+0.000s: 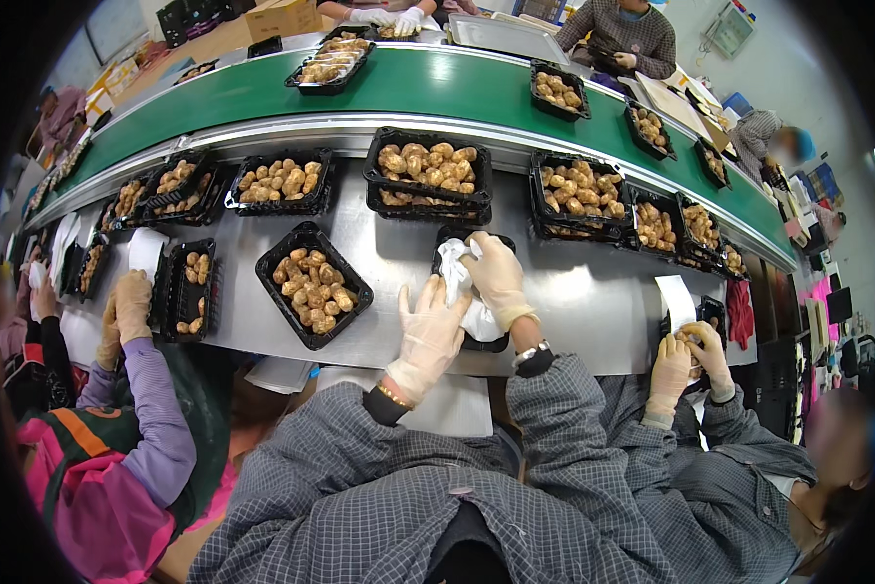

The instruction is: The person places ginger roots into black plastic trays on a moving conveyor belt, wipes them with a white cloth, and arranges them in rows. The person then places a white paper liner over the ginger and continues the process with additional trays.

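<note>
My left hand [429, 339], in a pale thin glove, rests with spread fingers against a crumpled white sheet [453, 271] over a black plastic tray [510, 241]. On the sheet's upper right is my right hand [497, 274], gloved too, its fingers bent down with the sheet at their tips. What lies beneath the sheet is hidden. To the left, a black tray [268, 271] of brown knobbly tubers [313, 288] stands tilted on the steel table. Beyond my hands, stacked black trays [429, 206] hold more such tubers.
A green conveyor belt [437, 77] with filled trays runs behind the steel table [576, 314]. More filled trays [580, 226] line the belt's near edge. Co-workers' gloved hands work at left [131, 306] and right [689, 361]. White sheets [448, 409] lie before my body.
</note>
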A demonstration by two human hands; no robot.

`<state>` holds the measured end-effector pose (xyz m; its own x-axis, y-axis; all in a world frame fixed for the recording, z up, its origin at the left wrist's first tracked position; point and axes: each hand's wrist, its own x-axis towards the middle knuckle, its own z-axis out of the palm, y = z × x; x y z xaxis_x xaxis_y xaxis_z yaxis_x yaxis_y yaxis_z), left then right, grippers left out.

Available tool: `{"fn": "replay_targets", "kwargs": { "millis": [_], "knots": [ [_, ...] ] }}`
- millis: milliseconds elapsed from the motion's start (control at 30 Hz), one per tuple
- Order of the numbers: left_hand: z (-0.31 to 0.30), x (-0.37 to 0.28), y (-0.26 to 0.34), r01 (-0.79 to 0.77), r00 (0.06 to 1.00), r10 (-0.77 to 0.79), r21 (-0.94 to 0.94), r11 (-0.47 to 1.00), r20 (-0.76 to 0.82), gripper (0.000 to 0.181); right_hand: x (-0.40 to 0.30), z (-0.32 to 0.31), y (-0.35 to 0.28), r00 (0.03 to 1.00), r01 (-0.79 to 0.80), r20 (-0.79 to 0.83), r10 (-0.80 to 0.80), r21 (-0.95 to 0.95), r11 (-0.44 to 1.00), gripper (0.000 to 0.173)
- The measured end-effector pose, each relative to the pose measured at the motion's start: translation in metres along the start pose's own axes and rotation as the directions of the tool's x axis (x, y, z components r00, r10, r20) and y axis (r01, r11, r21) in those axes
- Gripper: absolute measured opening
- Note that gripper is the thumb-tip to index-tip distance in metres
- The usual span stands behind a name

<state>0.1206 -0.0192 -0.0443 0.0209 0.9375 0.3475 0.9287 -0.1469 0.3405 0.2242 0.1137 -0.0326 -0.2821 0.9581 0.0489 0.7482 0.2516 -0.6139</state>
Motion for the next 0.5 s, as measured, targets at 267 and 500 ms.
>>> {"fn": "replay_targets", "kwargs": {
  "millis": [267, 500],
  "knots": [
    [-0.003, -0.022, -0.027, -0.290, 0.955, 0.290, -0.017, 0.957, 0.053, 0.052, 0.011, 0.010, -0.003, 0.994, -0.016, -0.105, 0.004, -0.120, 0.993, 0.027],
    [-0.019, -0.008, -0.029, -0.269, 0.953, 0.290, -0.208, 0.941, 0.082, 0.067, 0.011, 0.022, 0.001, 0.989, 0.026, -0.139, -0.054, -0.200, 0.979, 0.028]
  ]
}}
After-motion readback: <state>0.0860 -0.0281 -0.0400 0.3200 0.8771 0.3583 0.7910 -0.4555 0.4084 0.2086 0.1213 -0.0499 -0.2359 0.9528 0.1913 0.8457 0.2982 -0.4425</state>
